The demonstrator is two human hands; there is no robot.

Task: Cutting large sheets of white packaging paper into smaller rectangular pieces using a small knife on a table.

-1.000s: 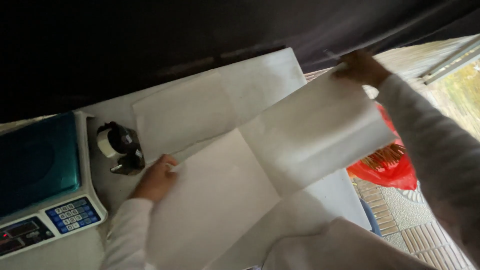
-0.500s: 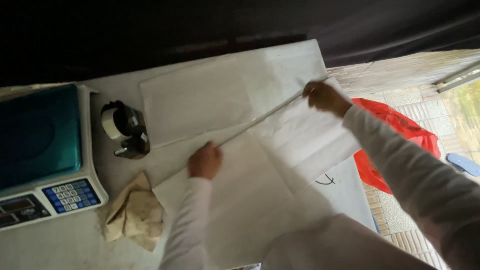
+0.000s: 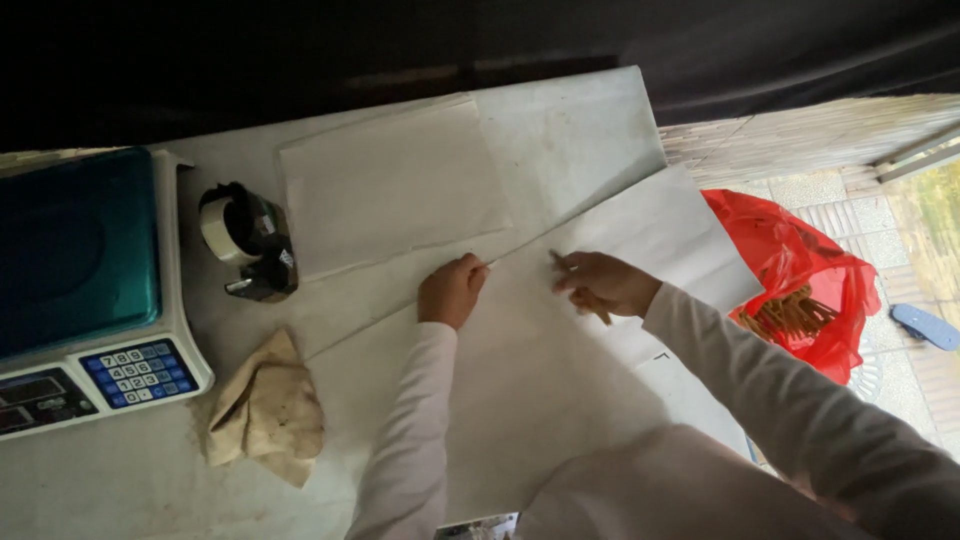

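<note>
A large white paper sheet (image 3: 560, 400) lies folded flat on the white table (image 3: 580, 130). Its folded edge runs slantwise from lower left to upper right. My left hand (image 3: 452, 290) rests curled on that edge and pinches it at the fingertips. My right hand (image 3: 600, 283) sits on the sheet just to the right, closed around a thin brown stick (image 3: 603, 316) that pokes out at both ends. A second stack of white paper (image 3: 395, 185) lies flat beyond my hands.
A teal-topped weighing scale (image 3: 80, 290) with a keypad stands at the left, a black tape dispenser (image 3: 250, 240) beside it. A crumpled tan cloth (image 3: 265, 410) lies near the front. Off the table's right edge, a red bag (image 3: 790, 280) of sticks and a slipper (image 3: 925, 325) rest on the tiled floor.
My right hand brought the lifted half of the sheet down and over, and it now lies flat. Both hands have come closer together along the fold.
</note>
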